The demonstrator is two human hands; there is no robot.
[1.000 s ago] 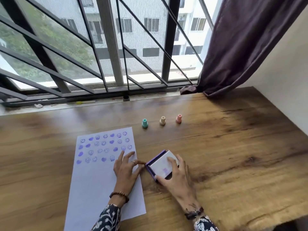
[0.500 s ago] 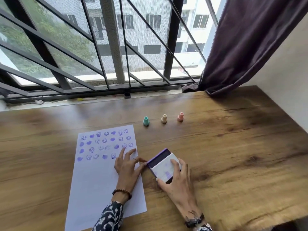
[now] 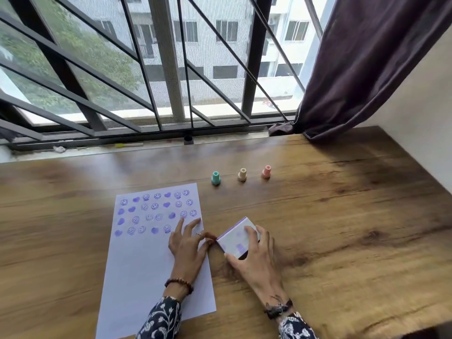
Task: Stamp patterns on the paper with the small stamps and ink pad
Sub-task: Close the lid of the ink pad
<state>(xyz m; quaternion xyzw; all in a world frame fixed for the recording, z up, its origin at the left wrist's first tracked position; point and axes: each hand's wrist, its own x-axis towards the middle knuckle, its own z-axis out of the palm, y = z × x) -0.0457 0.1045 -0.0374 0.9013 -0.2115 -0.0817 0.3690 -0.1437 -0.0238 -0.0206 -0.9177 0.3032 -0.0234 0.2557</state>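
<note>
A white sheet of paper (image 3: 146, 265) lies on the wooden table (image 3: 342, 228), its upper part filled with rows of purple smiley and heart prints. My left hand (image 3: 188, 243) rests flat on the paper's right edge, fingers spread, thumb touching the ink pad. The ink pad (image 3: 236, 238) is a small white box with a purple edge just right of the paper, its lid nearly down. My right hand (image 3: 254, 258) grips it, fingers over the lid. Three small stamps stand in a row behind: teal (image 3: 215, 178), cream (image 3: 242, 174), pink (image 3: 266, 172).
A barred window (image 3: 171, 69) runs along the table's far edge. A dark purple curtain (image 3: 367, 57) hangs at the right, touching the tabletop. A white wall bounds the table's right side.
The ink pad's lid has swung down from half open to nearly closed under my right hand. My left hand stayed on the paper. The camera view shifted slightly.
</note>
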